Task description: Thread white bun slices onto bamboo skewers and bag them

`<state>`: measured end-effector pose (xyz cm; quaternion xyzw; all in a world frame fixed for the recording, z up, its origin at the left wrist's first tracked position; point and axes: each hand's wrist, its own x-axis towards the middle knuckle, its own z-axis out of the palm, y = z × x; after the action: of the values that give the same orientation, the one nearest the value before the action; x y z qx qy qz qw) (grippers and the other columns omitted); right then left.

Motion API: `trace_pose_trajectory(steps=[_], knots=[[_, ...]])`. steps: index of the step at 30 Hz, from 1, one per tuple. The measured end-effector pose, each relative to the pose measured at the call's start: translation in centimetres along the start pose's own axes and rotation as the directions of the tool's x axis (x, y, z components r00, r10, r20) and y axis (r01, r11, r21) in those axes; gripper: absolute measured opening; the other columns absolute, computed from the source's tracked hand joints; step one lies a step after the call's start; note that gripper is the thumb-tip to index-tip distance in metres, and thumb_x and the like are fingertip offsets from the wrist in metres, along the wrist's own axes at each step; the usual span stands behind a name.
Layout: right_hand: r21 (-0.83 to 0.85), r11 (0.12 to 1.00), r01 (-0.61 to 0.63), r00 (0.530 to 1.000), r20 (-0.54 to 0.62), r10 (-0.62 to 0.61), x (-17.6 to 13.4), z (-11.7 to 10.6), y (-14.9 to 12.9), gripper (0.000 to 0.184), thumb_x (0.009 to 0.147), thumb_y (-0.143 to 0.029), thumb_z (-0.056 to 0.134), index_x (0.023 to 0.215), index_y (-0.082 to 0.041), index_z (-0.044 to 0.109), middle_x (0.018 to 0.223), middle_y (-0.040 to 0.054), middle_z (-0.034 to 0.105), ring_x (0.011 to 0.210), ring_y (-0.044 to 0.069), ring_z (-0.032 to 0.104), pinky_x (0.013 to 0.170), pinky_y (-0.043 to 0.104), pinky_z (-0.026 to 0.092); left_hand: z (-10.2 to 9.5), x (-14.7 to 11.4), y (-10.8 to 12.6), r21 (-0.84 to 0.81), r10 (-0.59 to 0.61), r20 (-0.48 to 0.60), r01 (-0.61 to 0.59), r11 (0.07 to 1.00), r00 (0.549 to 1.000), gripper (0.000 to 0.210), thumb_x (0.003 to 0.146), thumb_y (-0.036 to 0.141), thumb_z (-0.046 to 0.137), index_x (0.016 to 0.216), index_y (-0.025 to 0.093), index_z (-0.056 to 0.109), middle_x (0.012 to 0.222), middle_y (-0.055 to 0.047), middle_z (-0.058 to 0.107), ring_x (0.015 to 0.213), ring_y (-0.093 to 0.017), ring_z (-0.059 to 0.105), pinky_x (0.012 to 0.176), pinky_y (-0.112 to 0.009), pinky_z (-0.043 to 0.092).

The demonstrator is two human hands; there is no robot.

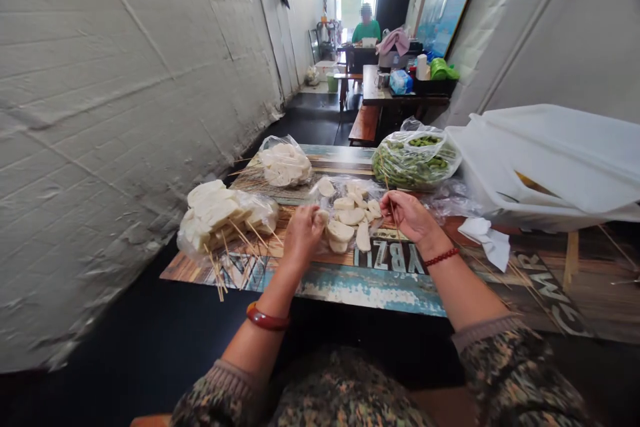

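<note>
My left hand [303,232] is closed on a pale, off-white slice, mostly covered by the fingers. Pinched in my right hand [409,216] is a thin bamboo skewer [393,215], held nearly upright. Between the two hands, loose pale slices [351,216] lie heaped on a clear plastic bag. To the left sits a bagged stack of skewered slices [213,210], its sticks [216,273] pointing towards me. Another bag of pale slices [285,163] with sticks stands farther back.
A clear bag of green vegetables [413,160] rests behind my right hand. White plastic tubs [550,160] stand at the right, with a crumpled tissue [486,241] in front and loose skewers [530,283] nearby. A wall runs along the left. A person [367,30] sits far back.
</note>
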<state>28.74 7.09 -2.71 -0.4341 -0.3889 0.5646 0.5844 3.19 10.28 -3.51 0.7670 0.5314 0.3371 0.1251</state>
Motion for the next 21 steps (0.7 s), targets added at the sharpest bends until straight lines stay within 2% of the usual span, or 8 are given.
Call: trace_pose_trajectory(steps=[3, 5, 8, 10, 13, 16, 19, 21], knots=[[0.0, 1.0, -0.001, 1.0, 0.011, 0.001, 0.5, -0.9, 0.5, 0.025, 0.071, -0.041, 0.073, 0.071, -0.017, 0.068, 0.057, -0.0037, 0.051, 0.048, 0.008, 0.04, 0.041, 0.02, 0.03, 0.3, -0.3, -0.2, 0.172, 0.008, -0.099, 0.009, 0.985, 0.995, 0.033, 0.087, 0.013, 0.048, 0.115, 0.013, 0.065, 0.118, -0.018, 0.062, 0.112, -0.032, 0.056, 0.098, -0.049, 0.044], [0.009, 1.0, -0.004, 1.0, 0.022, 0.004, 0.5, -1.3, 0.6, 0.025, 0.07, -0.038, 0.075, 0.081, -0.015, 0.071, 0.054, -0.0064, 0.045, 0.046, 0.006, 0.032, 0.04, 0.019, 0.022, 0.3, -0.5, 0.3, 0.265, 0.053, -0.183, -0.003, 0.964, 0.982, 0.038, 0.085, 0.008, 0.047, 0.119, 0.014, 0.064, 0.125, -0.017, 0.059, 0.118, -0.032, 0.052, 0.102, -0.05, 0.041], [0.043, 0.999, 0.01, 1.0, 0.012, -0.011, 0.1, -1.5, 0.3, 0.033, 0.07, -0.032, 0.075, 0.098, -0.015, 0.072, 0.055, -0.008, 0.043, 0.046, 0.005, 0.028, 0.04, 0.019, 0.018, 0.1, -1.2, 1.5, 0.28, 0.181, -0.228, -0.113, 0.953, 0.957, 0.036, 0.088, 0.007, 0.044, 0.116, 0.015, 0.066, 0.121, -0.016, 0.061, 0.117, -0.029, 0.052, 0.103, -0.046, 0.042], [0.072, 0.997, 0.039, 0.999, -0.016, -0.038, -0.3, -1.5, 0.0, 0.032, 0.072, -0.029, 0.074, 0.1, -0.015, 0.072, 0.056, -0.0078, 0.044, 0.047, 0.005, 0.027, 0.041, 0.019, 0.017, 0.0, -1.9, 2.3, 0.257, 0.289, -0.15, -0.245, 0.935, 0.945, 0.03, 0.09, 0.012, 0.048, 0.114, 0.015, 0.066, 0.117, -0.014, 0.064, 0.112, -0.028, 0.055, 0.101, -0.044, 0.044], [0.107, 0.991, 0.075, 0.996, -0.052, -0.07, -0.7, -1.4, -0.7, 0.028, 0.073, -0.028, 0.072, 0.097, -0.014, 0.072, 0.056, -0.0072, 0.045, 0.047, 0.004, 0.028, 0.041, 0.019, 0.017, 0.0, -2.7, 2.9, 0.207, 0.363, 0.088, -0.373, 0.904, 0.928, 0.032, 0.087, 0.021, 0.061, 0.118, 0.016, 0.063, 0.119, -0.014, 0.065, 0.11, -0.028, 0.056, 0.098, -0.045, 0.047], [0.135, 0.987, 0.085, 0.995, -0.06, -0.077, -0.9, -1.1, -1.2, 0.026, 0.072, -0.027, 0.071, 0.095, -0.015, 0.072, 0.058, -0.0063, 0.048, 0.047, 0.004, 0.031, 0.042, 0.019, 0.018, 0.3, -2.8, 2.7, 0.217, 0.319, 0.236, -0.37, 0.903, 0.918, 0.04, 0.081, 0.019, 0.068, 0.119, 0.015, 0.062, 0.126, -0.017, 0.062, 0.116, -0.031, 0.055, 0.099, -0.048, 0.047], [0.149, 0.986, 0.079, 0.996, -0.056, -0.071, -1.1, -0.8, -1.4, 0.025, 0.071, -0.026, 0.071, 0.093, -0.014, 0.072, 0.06, -0.0058, 0.049, 0.047, 0.004, 0.033, 0.042, 0.019, 0.018, 0.6, -2.2, 2.7, 0.235, 0.295, 0.302, -0.371, 0.898, 0.906, 0.026, 0.082, 0.015, 0.064, 0.108, 0.014, 0.067, 0.119, -0.017, 0.064, 0.111, -0.03, 0.057, 0.097, -0.047, 0.048], [0.149, 0.987, 0.065, 0.997, -0.06, -0.057, -1.1, -0.7, -1.4, 0.024, 0.07, -0.025, 0.071, 0.091, -0.014, 0.072, 0.06, -0.0058, 0.05, 0.047, 0.004, 0.032, 0.042, 0.019, 0.017, 0.6, -1.6, 2.8, 0.198, 0.279, 0.293, -0.344, 0.918, 0.914, 0.015, 0.086, 0.016, 0.059, 0.096, 0.016, 0.07, 0.109, -0.015, 0.067, 0.103, -0.028, 0.06, 0.094, -0.047, 0.048]])
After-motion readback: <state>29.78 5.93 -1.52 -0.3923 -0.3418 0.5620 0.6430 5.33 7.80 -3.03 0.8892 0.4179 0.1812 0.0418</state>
